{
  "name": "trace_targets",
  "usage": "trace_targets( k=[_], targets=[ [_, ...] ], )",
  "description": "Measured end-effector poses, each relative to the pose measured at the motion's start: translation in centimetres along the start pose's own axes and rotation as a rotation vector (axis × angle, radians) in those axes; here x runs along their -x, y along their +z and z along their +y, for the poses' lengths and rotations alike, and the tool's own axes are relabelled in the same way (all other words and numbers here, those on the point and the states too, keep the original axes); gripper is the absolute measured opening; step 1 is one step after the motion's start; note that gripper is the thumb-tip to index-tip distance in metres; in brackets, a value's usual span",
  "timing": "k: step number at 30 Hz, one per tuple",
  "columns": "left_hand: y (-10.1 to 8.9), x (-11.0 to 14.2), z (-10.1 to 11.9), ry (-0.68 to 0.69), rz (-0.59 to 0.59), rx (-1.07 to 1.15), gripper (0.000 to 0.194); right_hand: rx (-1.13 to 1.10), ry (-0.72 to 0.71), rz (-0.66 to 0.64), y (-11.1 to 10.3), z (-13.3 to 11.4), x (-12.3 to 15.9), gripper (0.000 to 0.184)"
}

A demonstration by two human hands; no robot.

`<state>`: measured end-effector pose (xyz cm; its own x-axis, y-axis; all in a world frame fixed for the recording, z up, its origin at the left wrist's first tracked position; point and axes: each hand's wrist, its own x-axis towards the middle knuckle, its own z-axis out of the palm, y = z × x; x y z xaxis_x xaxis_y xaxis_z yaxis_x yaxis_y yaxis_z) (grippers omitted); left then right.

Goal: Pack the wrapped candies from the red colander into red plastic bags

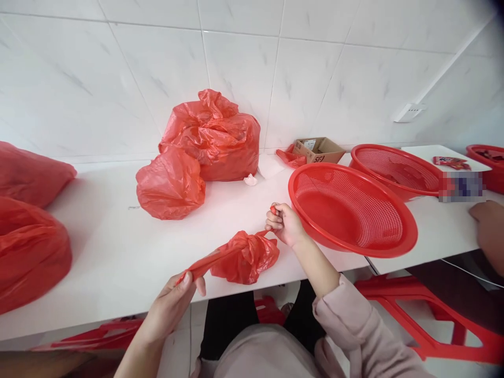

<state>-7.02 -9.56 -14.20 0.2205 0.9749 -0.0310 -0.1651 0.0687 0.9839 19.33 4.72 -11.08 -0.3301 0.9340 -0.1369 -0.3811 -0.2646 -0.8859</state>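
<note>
A small red plastic bag (244,257) lies on the white table (110,252) near its front edge. My left hand (175,302) is closed round one stretched handle of the bag, pulled toward me and to the left. My right hand (284,223) is fisted round the other handle, drawn up and to the right, beside a red perforated basket (350,210). The bag's body bulges between the two hands, knotted or bunched at its top.
Two stuffed red bags (205,147) sit against the tiled wall; more red bags (27,247) lie at the left. A second red basket (394,168), a small cardboard box (318,149) and another person's hand (488,226) are on the right. Red stools (417,315) stand below.
</note>
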Motion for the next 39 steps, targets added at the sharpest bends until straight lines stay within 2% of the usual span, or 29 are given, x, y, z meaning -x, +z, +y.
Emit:
trace_targets(
  k=[2,5,7,9,11,13,15,17,20,22,25,27,30,33,36,39],
  targets=[
    [-0.2,0.1,0.0,0.006,-0.004,-0.012,0.049,0.033,-0.012,0.017,-0.5,0.8,-0.8,0.018],
    [0.3,-1.1,0.6,0.132,0.070,0.003,0.048,0.095,-0.061,0.015,0.1,0.8,-1.2,0.018],
    [1.0,-2.8,1.5,0.208,0.117,0.031,0.050,0.145,-0.085,-0.022,1.4,-0.5,-0.8,0.018],
    [1.9,-4.7,2.6,0.230,0.140,0.032,0.048,0.226,-0.111,-0.112,3.3,-2.6,0.0,0.016],
    [3.1,-6.3,3.7,0.166,0.096,-0.054,0.041,0.395,-0.205,-0.238,5.2,-4.8,1.0,0.017],
    [4.4,-7.4,4.6,0.061,-0.038,-0.191,0.041,0.652,-0.367,-0.343,6.9,-6.3,1.7,0.019],
    [5.6,-8.1,5.0,-0.004,-0.140,-0.278,0.036,0.869,-0.493,-0.394,7.9,-6.7,2.0,0.021],
    [6.3,-8.4,5.1,-0.019,-0.120,-0.287,0.036,0.951,-0.495,-0.408,7.9,-6.1,1.9,0.022],
    [6.2,-8.6,4.6,0.018,0.000,-0.222,0.040,0.983,-0.340,-0.344,6.4,-4.5,1.5,0.022],
    [5.9,-8.6,4.3,0.066,0.049,-0.154,0.036,1.009,-0.300,-0.251,5.3,-3.9,1.4,0.016],
    [5.8,-8.6,3.9,0.095,0.115,-0.022,0.032,0.942,-0.394,-0.077,4.5,-4.5,2.4,0.010],
    [5.9,-8.6,3.9,0.056,0.143,0.018,0.038,0.871,-0.459,0.002,4.9,-5.1,3.9,0.012],
    [5.9,-8.6,4.2,0.036,0.130,-0.038,0.036,0.814,-0.474,-0.020,6.2,-4.8,6.8,0.013],
    [5.3,-8.6,4.4,0.084,0.065,-0.076,0.024,0.767,-0.433,-0.086,6.8,-2.7,9.1,0.009],
    [4.8,-8.6,4.5,0.084,0.009,-0.028,0.014,0.766,-0.392,-0.093,5.9,-0.6,9.8,0.007],
    [5.1,-8.6,4.7,0.086,-0.002,-0.018,0.011,0.835,-0.468,0.044,4.4,0.1,9.0,0.007]
  ],
)
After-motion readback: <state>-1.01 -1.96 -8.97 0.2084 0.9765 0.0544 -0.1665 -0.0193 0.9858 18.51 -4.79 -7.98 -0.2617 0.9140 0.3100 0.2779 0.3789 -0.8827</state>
